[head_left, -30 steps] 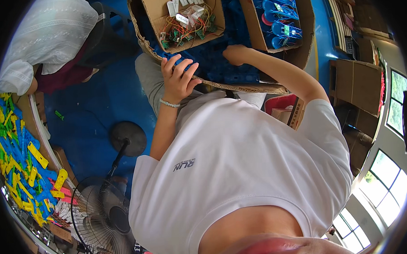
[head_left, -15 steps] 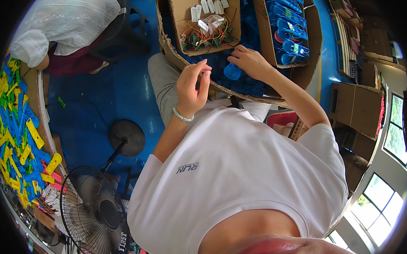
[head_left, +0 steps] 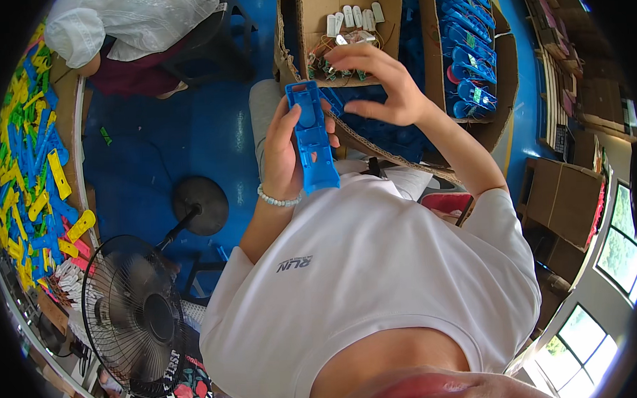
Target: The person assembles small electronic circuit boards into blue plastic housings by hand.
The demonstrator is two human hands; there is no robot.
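My left hand (head_left: 282, 155) is closed around a blue plastic housing (head_left: 314, 146), a long hollow shell held upright with its ribbed inner side showing. My right hand (head_left: 392, 91) is open, thumb and fingers apart, with nothing seen in it. Its fingertips hover at the near end of a small cardboard box (head_left: 312, 3). In that box lie several white plastic pieces (head_left: 358, 16) and a tangle of wires with small green circuit boards (head_left: 322, 67), partly hidden by the right hand.
A large carton (head_left: 507, 87) surrounds the small box, blue shells, and a compartment of wired blue assemblies (head_left: 471, 60). On the left are a pile of coloured plastic parts (head_left: 44, 180), a black fan (head_left: 137, 317) and a seated person in white (head_left: 151, 26). Stacked cartons (head_left: 564, 197) stand right.
The left hand, empty before, now grips the blue housing near my chest. My right hand has left the blue piece in the carton and opened over the small box. The view has shifted slightly.
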